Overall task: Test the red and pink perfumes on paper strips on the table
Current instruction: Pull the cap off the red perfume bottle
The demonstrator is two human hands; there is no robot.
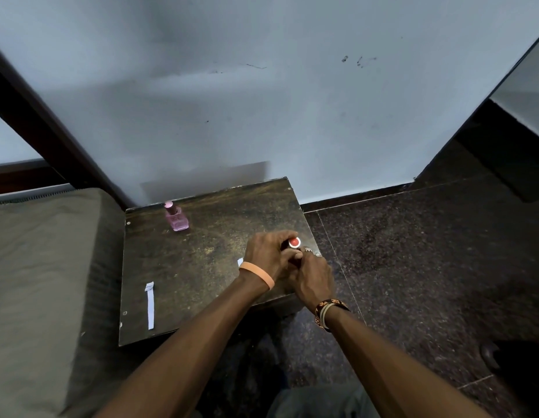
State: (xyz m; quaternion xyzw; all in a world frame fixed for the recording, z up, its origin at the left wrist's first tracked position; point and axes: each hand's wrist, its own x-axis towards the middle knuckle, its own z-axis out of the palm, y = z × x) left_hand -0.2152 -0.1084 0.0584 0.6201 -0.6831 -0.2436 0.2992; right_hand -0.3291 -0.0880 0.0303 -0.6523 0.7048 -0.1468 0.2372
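Observation:
A small dark wooden table (pixel 202 236) stands against the wall. The red perfume bottle (pixel 294 243) is near the table's right edge, its round red top showing between my hands. My left hand (pixel 266 254) grips the bottle from the left. My right hand (pixel 312 276) pinches the bottle's lower part from the right. The pink perfume bottle (pixel 177 217) stands upright and capped at the back left of the table. One white paper strip (pixel 149 304) lies at the front left. A second strip (pixel 240 262) peeks out from behind my left wrist, mostly hidden.
A grey-green cushion (pixel 45 282) sits to the left of the table. Dark speckled floor tiles (pixel 413 267) spread to the right. A pale blue wall (pixel 262 101) rises right behind the table.

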